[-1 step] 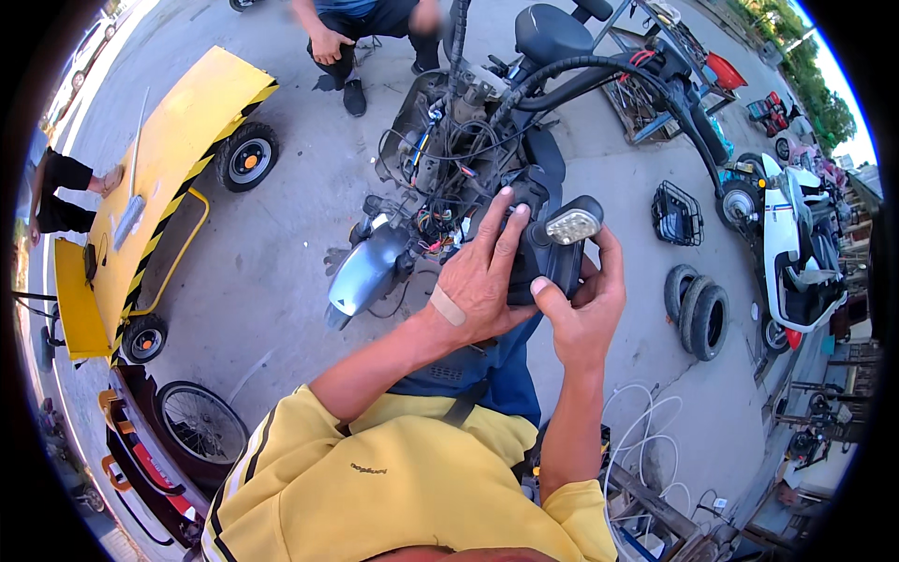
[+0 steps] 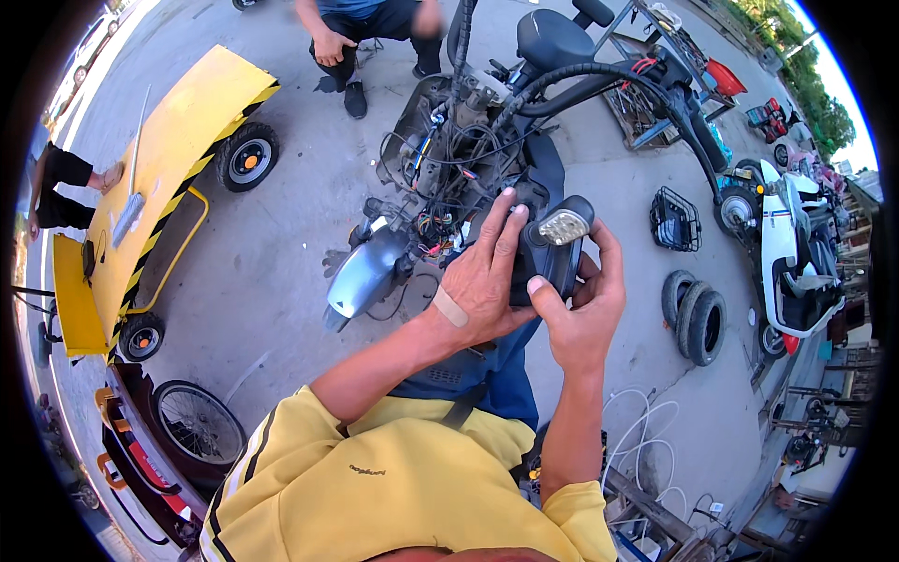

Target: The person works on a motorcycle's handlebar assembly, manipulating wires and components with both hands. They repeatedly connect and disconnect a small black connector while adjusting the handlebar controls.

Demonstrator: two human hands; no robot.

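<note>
In front of my chest is a black plastic housing point(image 2: 536, 267) with a clear-lensed turn-signal lamp point(image 2: 566, 226) sticking up from it. My left hand point(image 2: 479, 281) grips its left side, the index and middle fingers stretched along it and the thumb at its lower edge. Around the right side curls my right hand point(image 2: 585, 314), thumb pressed on the near edge and fingers behind, partly hidden. Just beyond stands a partly stripped scooter point(image 2: 473, 140) with its cables exposed. A bundle of coloured wires point(image 2: 435, 229) hangs left of the housing, near a silver-blue fender point(image 2: 363, 272).
A yellow flatbed cart point(image 2: 178, 140) stands at left, a broom point(image 2: 129, 215) on it. Another person point(image 2: 332, 45) squats beyond the scooter. To the right are a wire basket point(image 2: 676, 220), tires point(image 2: 707, 326), a white scooter point(image 2: 782, 253) and a metal rack point(image 2: 646, 112).
The lamp and housing have tilted slightly to the left and down. My right hand has shifted a little with them; both hands keep their hold.
</note>
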